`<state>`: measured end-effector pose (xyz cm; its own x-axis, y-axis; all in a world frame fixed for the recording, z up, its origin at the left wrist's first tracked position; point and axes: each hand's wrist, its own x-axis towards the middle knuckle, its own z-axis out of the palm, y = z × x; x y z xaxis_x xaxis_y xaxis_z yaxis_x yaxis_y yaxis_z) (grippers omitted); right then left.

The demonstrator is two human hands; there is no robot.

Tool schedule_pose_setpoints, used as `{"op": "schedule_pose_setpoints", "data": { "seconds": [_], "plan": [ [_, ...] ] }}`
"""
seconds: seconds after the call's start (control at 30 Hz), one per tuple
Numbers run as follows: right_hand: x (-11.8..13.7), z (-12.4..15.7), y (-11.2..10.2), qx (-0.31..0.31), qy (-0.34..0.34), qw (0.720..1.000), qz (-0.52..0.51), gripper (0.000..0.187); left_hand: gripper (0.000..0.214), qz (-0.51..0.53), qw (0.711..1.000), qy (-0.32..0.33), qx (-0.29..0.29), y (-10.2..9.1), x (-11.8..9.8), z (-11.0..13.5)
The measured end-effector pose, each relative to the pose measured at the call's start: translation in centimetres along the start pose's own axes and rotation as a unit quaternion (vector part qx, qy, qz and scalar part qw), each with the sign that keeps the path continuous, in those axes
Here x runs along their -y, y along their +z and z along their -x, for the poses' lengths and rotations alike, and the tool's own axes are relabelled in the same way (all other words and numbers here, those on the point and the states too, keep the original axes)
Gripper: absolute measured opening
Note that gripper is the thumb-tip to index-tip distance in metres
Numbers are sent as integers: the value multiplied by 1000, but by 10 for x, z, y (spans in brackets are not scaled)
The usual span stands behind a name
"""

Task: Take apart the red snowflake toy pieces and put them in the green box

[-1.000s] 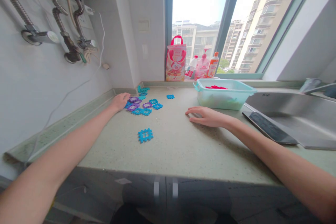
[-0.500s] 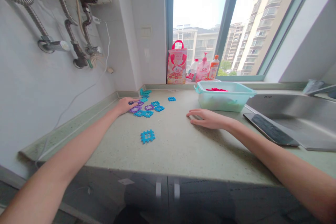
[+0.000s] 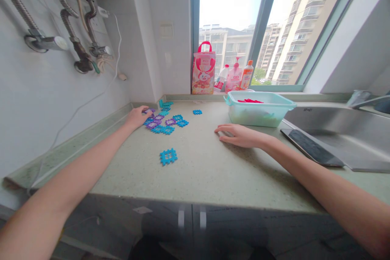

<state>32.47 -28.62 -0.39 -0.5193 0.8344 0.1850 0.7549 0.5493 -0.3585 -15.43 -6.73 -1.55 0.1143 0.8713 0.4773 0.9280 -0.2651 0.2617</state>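
Observation:
My left hand point(image 3: 137, 117) is at the far left of the counter, its fingers closed on a purple notched plastic building piece point(image 3: 149, 111). Just beside it lies a loose group of square interlocking pieces, with purple ones point(image 3: 154, 124) nearest the fingers and blue ones point(image 3: 167, 130) around them. A single blue piece point(image 3: 168, 156) lies apart toward the front, and a smaller-looking one point(image 3: 197, 112) sits farther back. Palm down, my right hand point(image 3: 239, 135) rests on the counter with fingers stretched out and nothing in them, in front of a light green plastic tub point(image 3: 258, 114).
Red pieces point(image 3: 250, 100) show inside the tub. A phone point(image 3: 311, 147) lies by the steel sink point(image 3: 329, 128) on the right. A pink bag point(image 3: 203, 73) and several bottles stand by the window. A white cable point(image 3: 88, 103) hangs along the left wall.
My left hand has shifted left toward the wall, moving the purple piece slightly away from the group. My right hand stays in place. The whole view has moved a little.

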Motion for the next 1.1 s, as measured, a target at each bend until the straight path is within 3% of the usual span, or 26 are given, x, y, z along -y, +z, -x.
{"op": "schedule_pose_setpoints", "data": {
  "seconds": [0.23, 0.47, 0.67, 1.1],
  "plan": [
    [1, 0, -1, 14, 3, 1000, 20, 48, 51, -9, 998, -10, 64, -3, 2, -3],
    [0, 0, -1, 3, 4, 1000, -1, 47, 54, 17, 991, -1, 131, -18, 23, -13],
    [-1, 1, 0, 2, 5, 1000, 1, 47, 67, -18, 994, -21, 104, -21, 24, -8],
    [0, 1, 0, 11, 3, 1000, 18, 47, 52, 5, 996, 18, 92, -8, 16, -15]
  ]
}}
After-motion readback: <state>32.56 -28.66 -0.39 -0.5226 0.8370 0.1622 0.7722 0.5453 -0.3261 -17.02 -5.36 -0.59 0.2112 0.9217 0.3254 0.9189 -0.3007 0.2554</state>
